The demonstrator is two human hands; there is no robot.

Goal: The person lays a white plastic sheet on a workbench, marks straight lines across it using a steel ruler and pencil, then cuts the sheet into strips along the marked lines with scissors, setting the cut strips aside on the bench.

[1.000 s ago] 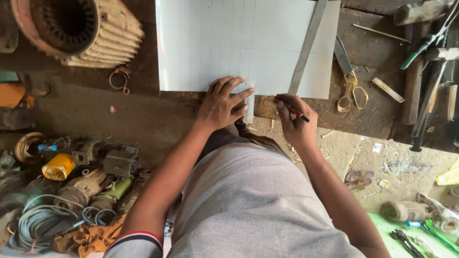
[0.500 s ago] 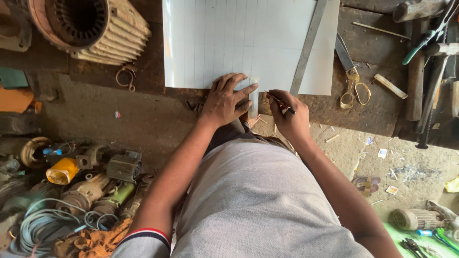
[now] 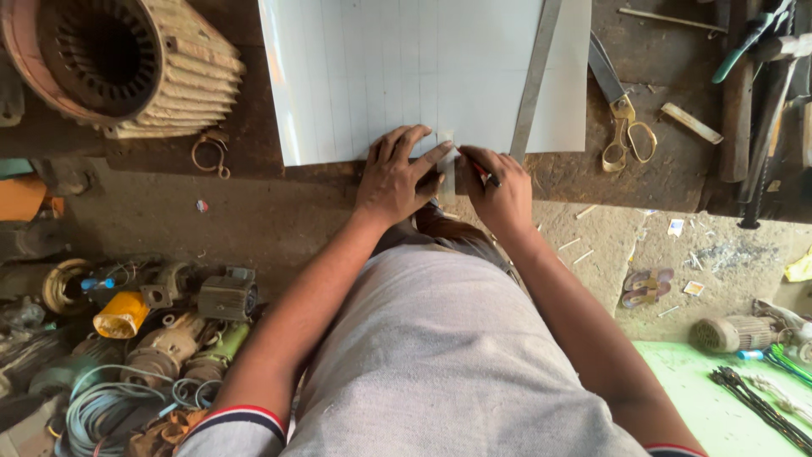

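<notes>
Near: grey shirt [image 3: 440, 355], both arms reaching forward over the worktop [image 3: 254, 127] edge. Left hand [image 3: 396, 176] lies flat, fingers spread, pressing on the near edge of a white sheet [image 3: 406, 68] and on a small pale strip [image 3: 446, 165] that lies between the two hands; grip open, palm down. Right hand [image 3: 499, 190] has its grip closed on a dark pen [image 3: 480, 169], tip at the strip right at the sheet's near edge. Sheet lies flat on the worktop with faint ruled lines. A long metal ruler [image 3: 534, 76] lies slanted across the sheet's right part. Scissors [image 3: 622, 118] with yellow handles rest just right of the sheet. Far left, a big motor shell [image 3: 110, 63]. Floor at left holds old motors and wire coils [image 3: 144, 338]
</notes>
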